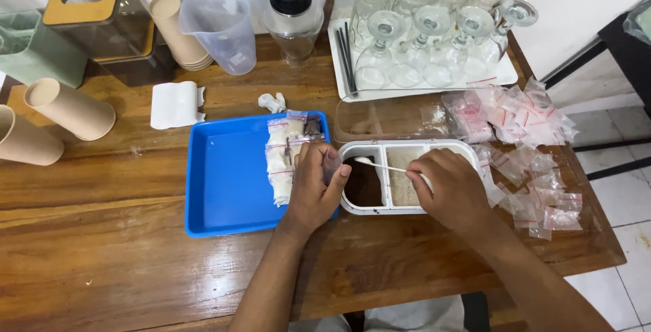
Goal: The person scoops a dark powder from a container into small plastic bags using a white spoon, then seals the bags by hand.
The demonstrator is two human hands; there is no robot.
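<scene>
Fingers of the left hand [313, 184] are curled around a small clear bag [331, 164], holding it over the dark end of the white divided box [407, 206]. Fingers of the right hand [453, 188] pinch the handle of a small white spoon [377, 164], whose bowl points toward the bag at nine o'clock.

That box has two compartments: the left one holds dark brown powder [364, 186], the right one a pale tan powder [404, 181]. Just at its nine o'clock sits a blue tray [227, 176] with a row of filled, sealed little bags [283, 155] along its right side. At three o'clock from the box lies a loose heap of empty small bags [527, 142] with red seal strips. At twelve o'clock a clear lid [386, 120] lies flat, and beyond it a white tray [505, 74] carries upturned stemmed glasses [427, 30] and black straws [347, 57].

Everything rests on a varnished wooden table [122, 237]. Farther back stand a clear measuring jug [220, 27], a shaker with a black lid [291, 20], paper cups [68, 108] lying on their sides and a tissue box [91, 13]. White floor tiles [617, 196] show at three o'clock.
</scene>
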